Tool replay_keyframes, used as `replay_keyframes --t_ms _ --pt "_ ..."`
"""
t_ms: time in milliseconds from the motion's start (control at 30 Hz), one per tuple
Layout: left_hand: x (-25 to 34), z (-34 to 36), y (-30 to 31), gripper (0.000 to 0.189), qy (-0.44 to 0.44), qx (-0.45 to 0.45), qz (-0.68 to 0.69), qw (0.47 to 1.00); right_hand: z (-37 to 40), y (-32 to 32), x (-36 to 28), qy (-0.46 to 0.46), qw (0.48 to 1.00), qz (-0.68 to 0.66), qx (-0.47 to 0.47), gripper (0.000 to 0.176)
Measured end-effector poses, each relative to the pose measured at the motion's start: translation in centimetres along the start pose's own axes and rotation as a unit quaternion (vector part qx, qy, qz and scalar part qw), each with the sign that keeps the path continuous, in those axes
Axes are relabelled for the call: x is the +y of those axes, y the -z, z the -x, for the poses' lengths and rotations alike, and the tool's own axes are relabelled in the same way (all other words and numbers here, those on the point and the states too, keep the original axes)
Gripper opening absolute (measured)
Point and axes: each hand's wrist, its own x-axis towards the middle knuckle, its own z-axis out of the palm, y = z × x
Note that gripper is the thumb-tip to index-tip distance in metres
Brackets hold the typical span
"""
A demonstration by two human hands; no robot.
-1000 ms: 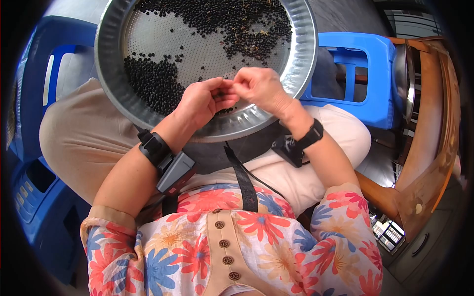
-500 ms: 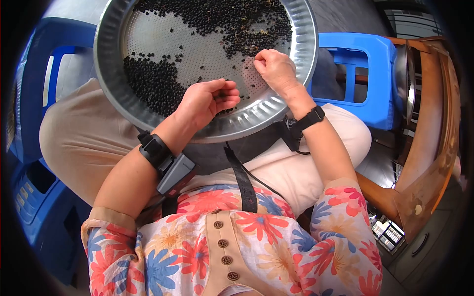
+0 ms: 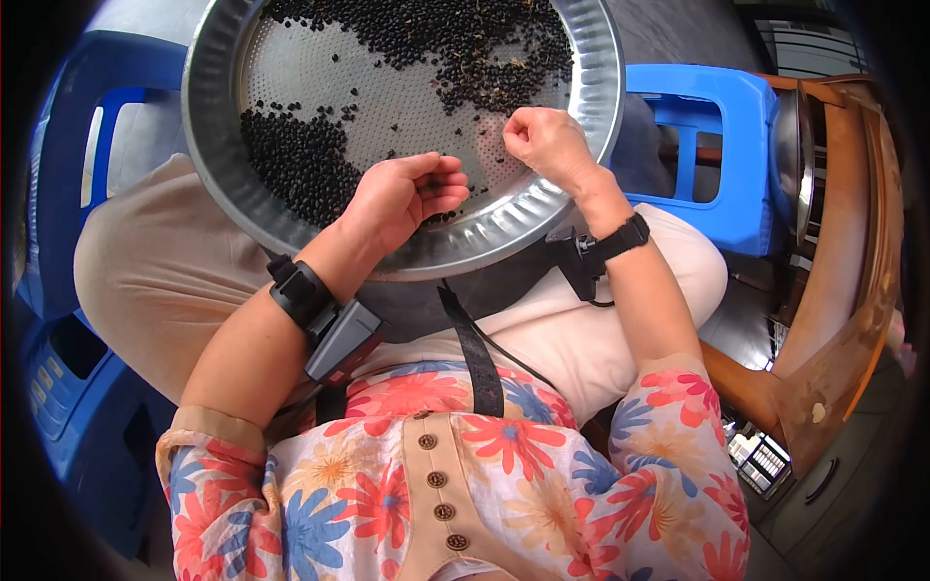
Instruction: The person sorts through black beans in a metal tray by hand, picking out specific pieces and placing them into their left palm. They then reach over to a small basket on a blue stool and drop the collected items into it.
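Observation:
A round metal sieve pan (image 3: 215, 107) with a perforated bottom sits in front of me. Black beans lie in it in two heaps, a wide one (image 3: 417, 34) along the far side and a smaller pile (image 3: 295, 165) at the left. My left hand (image 3: 412, 194) is cupped over the near part of the pan, fingers curled around some dark beans. Near the right inner wall, my right hand (image 3: 547, 145) is closed with thumb and fingertips together; whatever it may hold is hidden. A few loose beans lie on the perforated bottom between the hands.
Blue plastic stools stand at the right (image 3: 746, 155) and left (image 3: 77, 155) of the pan. A curved wooden chair frame (image 3: 833, 252) is at the far right. Black straps with small devices are around both wrists, and a cable runs below the pan.
My right hand has moved slightly right and down, away from the pan's middle. My left hand stays nearly in place, still cupped.

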Motion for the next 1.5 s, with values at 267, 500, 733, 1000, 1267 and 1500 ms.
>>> replay_keyframes --t_ms 267,500,733,1000,1267,1500 --pt "0.0 0.0 0.0 0.026 0.0 -0.001 -0.005 1.0 0.2 -1.1 -0.9 0.008 0.996 0.084 0.002 0.012" --pt "0.0 -0.2 0.3 0.026 -0.003 -0.002 -0.002 1.0 0.5 -0.6 -1.2 -0.022 0.999 0.018 -0.019 0.012" --pt "-0.4 -0.4 0.1 0.026 0.007 -0.008 0.024 1.0 2.7 -1.6 -5.3 0.154 0.987 -0.045 -0.027 0.011" --pt "0.0 0.0 -0.1 0.026 0.012 0.004 -0.007 1.0 0.8 0.9 0.3 -0.027 0.998 0.048 0.036 0.011" --pt "0.0 0.0 -0.1 0.026 0.011 0.002 -0.005 1.0 0.8 -0.4 -0.4 -0.029 0.994 0.102 0.017 0.015" --pt "0.1 0.1 -0.1 0.025 0.009 0.002 -0.005 1.0 1.1 0.1 -1.1 -0.024 0.996 0.085 -0.029 0.014"
